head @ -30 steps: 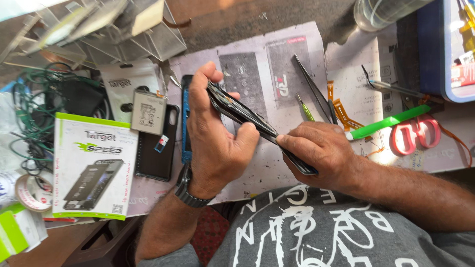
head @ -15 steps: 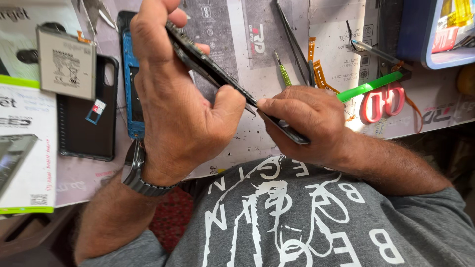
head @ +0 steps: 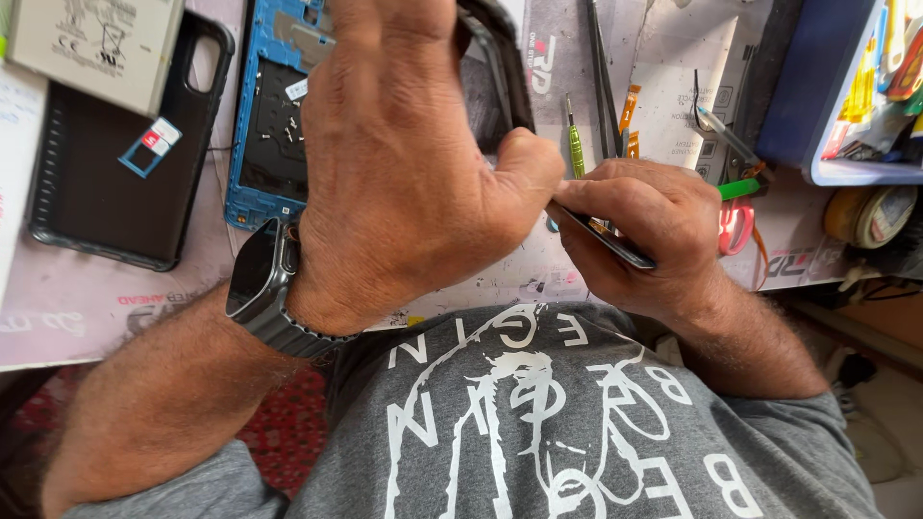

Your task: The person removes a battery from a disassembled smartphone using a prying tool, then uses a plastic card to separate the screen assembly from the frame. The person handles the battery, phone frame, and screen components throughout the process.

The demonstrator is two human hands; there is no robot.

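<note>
— Where is the thin black smartphone sitting relative to the hands?

— It is running edge-on between them, above the desk. The right hand is closing around its near end, fingers curling over the top and the dark slab showing just below the knuckles. The left hand is wrapping over the far part, its thumb pressing down onto the upper edge right beside the right fingertips.

— So both hands are gripping it?

— Yes, both are clamping it; neither is lying open.

— What is lying around them?

— Just beyond the left hand, a blue phone frame with exposed inner parts is resting flat, and further left a black rubber phone case. Beyond the right hand, a green-handled screwdriver and long dark tweezers are lying on the desk.
</note>
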